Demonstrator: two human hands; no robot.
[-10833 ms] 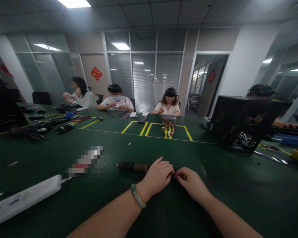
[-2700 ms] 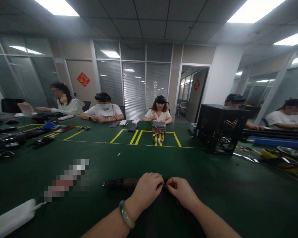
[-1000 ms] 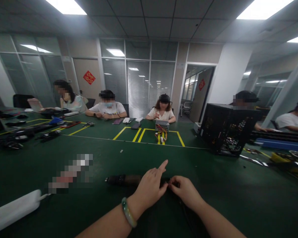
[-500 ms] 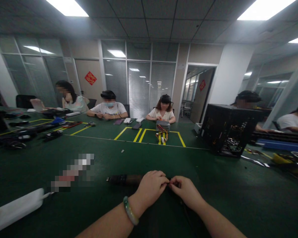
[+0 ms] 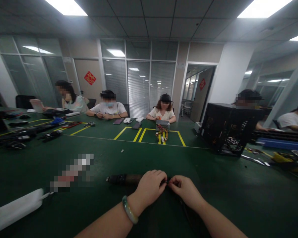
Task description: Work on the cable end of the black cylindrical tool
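Observation:
A dark electric screwdriver [image 5: 129, 179] lies on the green table, its narrow tip pointing left. My left hand [image 5: 151, 186], with a bangle at the wrist, is closed over the rear of the tool and hides that end. Close against it, the fingers of my right hand [image 5: 183, 188] are pinched together at the tool's tail. What sits between those fingertips is too small and dark to make out. A dark cord [image 5: 185, 211] runs from under my right hand toward the table's near edge.
A white power strip [image 5: 17, 211] lies at the left, beside a blurred-out patch. A black computer case [image 5: 230, 129] stands at the right. Across the table, a grey power supply [image 5: 163, 125] with loose wires sits before a seated co-worker. Several other people sit around.
A small gap has opened between my left fingers and my right fingertips, showing a bit of the dark part there. Otherwise both hands and the screwdriver keep their places.

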